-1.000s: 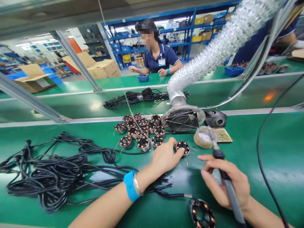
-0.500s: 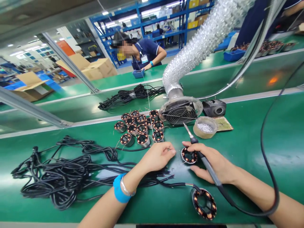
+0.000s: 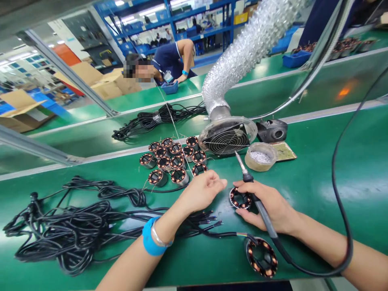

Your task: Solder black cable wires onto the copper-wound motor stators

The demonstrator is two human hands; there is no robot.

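My right hand (image 3: 269, 204) holds a soldering iron (image 3: 264, 214), its tip pointing up and away. The fingers of that hand also reach round a small copper-wound stator (image 3: 240, 198) on the green bench. Left of it, my left hand (image 3: 209, 186) is closed in a pinch in the air; what its fingertips hold, if anything, is too small to make out. A larger stator (image 3: 261, 257) with a black cable joined to it lies near the front edge. Several more stators (image 3: 176, 162) stand grouped beyond my left hand.
Black cables (image 3: 79, 230) lie coiled at the left. A fan (image 3: 228, 139) with a silver duct, a bowl of silvery bits (image 3: 260, 157) and a black holder (image 3: 274, 131) stand behind. A person (image 3: 169, 64) leans over the far bench.
The view has shifted slightly. The person across the bench bends lower. My right thumb and fingers have come closer round the small stator, and my left hand remains pinched.
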